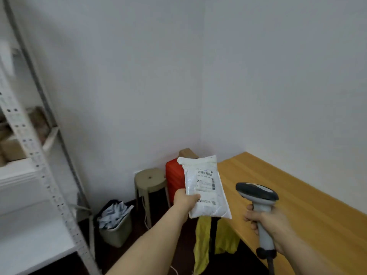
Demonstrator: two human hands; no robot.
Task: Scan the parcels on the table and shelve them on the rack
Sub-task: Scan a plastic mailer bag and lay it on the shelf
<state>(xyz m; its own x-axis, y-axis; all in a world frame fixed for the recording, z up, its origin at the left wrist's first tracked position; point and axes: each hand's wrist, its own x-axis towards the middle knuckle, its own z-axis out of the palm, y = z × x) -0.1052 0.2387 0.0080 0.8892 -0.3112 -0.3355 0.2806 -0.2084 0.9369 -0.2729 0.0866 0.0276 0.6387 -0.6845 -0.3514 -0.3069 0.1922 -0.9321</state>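
rack (29, 147) at our left, blurred, cut off | table (297, 195) at right, open floor (174, 253) between | parcel (206, 187) aloft beside table's left edge, long axis upright, label facing us, our left hand (184, 201) gripping its lower-left edge | scanner (258, 197) upright just right of parcel, our right hand (272, 227) wrapped round its handle, cable cut off

Plain pale grey walls (139, 76) meeting in a corner, dark floor (178, 253), round olive plastic stool (150, 180), beige waste bin (117, 234) full of crumpled paper, red ribbed case (174, 177), light wooden tabletop (307, 205).
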